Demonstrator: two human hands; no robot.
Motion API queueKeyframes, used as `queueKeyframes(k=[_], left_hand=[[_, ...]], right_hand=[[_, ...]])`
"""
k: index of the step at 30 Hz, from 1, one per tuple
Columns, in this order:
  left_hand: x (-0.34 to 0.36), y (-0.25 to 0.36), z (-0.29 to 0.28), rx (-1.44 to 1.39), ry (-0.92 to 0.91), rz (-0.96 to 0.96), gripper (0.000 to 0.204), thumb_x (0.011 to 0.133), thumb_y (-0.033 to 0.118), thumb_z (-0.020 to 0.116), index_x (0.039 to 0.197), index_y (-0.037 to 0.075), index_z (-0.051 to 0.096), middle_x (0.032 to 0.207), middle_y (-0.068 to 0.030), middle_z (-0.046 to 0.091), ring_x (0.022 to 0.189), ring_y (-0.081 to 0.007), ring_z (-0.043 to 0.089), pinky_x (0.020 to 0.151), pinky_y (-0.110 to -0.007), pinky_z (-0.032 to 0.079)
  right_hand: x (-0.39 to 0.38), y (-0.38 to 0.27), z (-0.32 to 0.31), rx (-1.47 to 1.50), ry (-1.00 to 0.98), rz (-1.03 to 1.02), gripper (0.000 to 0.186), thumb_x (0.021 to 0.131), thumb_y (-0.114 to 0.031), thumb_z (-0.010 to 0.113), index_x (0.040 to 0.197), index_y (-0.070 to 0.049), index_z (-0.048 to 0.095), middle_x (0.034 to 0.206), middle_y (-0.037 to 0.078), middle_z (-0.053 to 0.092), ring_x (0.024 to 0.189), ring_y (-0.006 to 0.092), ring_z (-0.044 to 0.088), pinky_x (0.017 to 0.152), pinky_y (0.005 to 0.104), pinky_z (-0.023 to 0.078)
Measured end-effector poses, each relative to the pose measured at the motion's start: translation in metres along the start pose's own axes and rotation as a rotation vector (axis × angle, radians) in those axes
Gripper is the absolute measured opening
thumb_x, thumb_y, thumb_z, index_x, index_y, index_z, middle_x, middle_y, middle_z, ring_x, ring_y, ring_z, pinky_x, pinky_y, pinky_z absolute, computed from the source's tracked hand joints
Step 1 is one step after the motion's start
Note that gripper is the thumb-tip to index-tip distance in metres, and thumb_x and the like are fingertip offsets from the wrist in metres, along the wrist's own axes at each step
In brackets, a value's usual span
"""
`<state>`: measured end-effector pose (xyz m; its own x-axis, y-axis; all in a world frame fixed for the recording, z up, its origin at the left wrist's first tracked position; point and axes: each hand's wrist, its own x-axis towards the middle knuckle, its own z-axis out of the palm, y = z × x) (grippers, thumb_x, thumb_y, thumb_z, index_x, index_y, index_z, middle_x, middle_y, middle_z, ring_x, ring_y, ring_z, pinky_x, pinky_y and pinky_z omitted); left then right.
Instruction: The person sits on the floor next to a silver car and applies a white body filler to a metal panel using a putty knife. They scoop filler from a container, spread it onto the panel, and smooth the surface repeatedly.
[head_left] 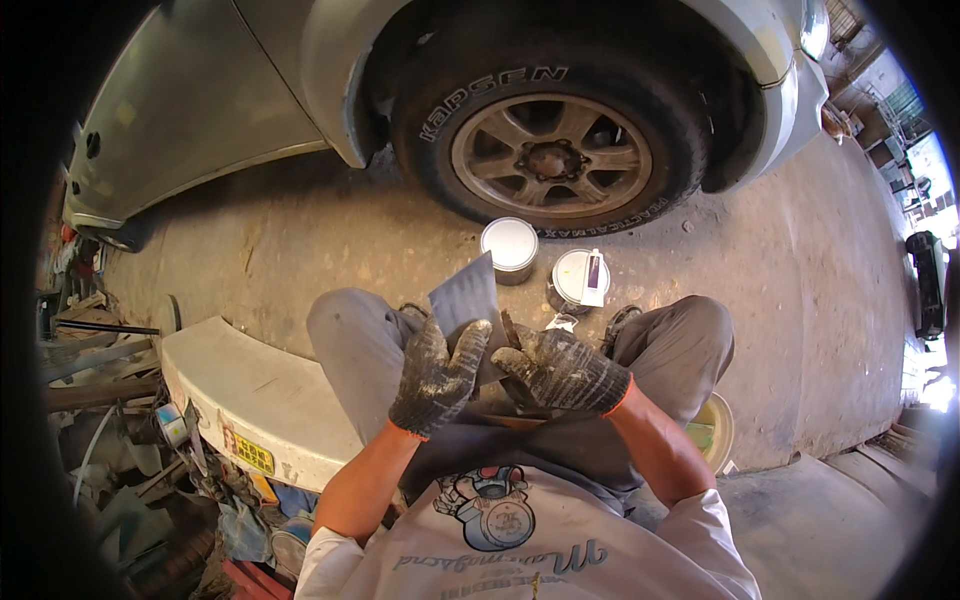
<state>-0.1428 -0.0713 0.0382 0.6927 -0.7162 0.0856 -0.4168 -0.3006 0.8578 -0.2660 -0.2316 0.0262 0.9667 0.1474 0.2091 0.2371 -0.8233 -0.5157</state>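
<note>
My left hand (438, 375), in a dark, dust-smeared knit glove, grips a flat grey sheet (464, 295) that rises above the thumb toward the cans. My right hand (562, 370), gloved alike, is closed close beside it around a thin, dark brown-edged piece (509, 328); its kind is hard to make out. Beyond my hands stand two round cans, a white-lidded can (509, 243) and a nearer can (568, 275) with a white and dark tube (594, 275) lying on its lid.
A vehicle's wheel (550, 160) and silver body panel (220, 90) stand ahead. To my left lies a pale curved panel (260, 395), with jumbled scrap (130, 480) behind it. A round pale tub (718, 435) sits by my right leg on the concrete floor (810, 300).
</note>
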Motion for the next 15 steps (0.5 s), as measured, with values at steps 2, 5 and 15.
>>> queueKeyframes(k=[2, 5, 15], left_hand=[[0.002, -0.002, -0.002, -0.093, 0.025, -0.139, 0.017, 0.091, 0.009, 0.058, 0.097, -0.006, 0.060, 0.083, -0.0214, 0.064, 0.071, -0.0315, 0.062, 0.063, -0.040, 0.047], [0.010, -0.013, -0.006, -0.081, 0.119, -0.227, 0.016, 0.093, 0.009, 0.055, 0.099, -0.005, 0.060, 0.088, -0.0193, 0.064, 0.079, -0.0268, 0.060, 0.070, -0.038, 0.046], [-0.024, -0.090, 0.020, -1.101, -0.019, -0.433, 0.024, 0.096, 0.017, 0.053, 0.113, 0.001, 0.059, 0.102, -0.0123, 0.065, 0.096, -0.0194, 0.060, 0.083, -0.032, 0.049]], right_hand=[[-0.002, 0.002, -0.006, -0.098, -0.114, -0.050, 0.031, 0.085, -0.020, 0.057, 0.112, -0.005, 0.059, 0.102, 0.023, 0.058, 0.079, 0.0392, 0.060, 0.067, 0.0452, 0.049], [0.001, 0.002, -0.012, 0.006, 0.046, 0.206, 0.031, 0.088, -0.022, 0.055, 0.113, -0.004, 0.059, 0.102, 0.022, 0.059, 0.080, 0.0384, 0.060, 0.069, 0.0444, 0.050], [0.019, 0.022, 0.016, 0.072, 0.301, 0.379, 0.059, 0.081, -0.043, 0.061, 0.124, -0.004, 0.053, 0.111, 0.018, 0.058, 0.107, 0.0334, 0.054, 0.091, 0.0436, 0.043]])
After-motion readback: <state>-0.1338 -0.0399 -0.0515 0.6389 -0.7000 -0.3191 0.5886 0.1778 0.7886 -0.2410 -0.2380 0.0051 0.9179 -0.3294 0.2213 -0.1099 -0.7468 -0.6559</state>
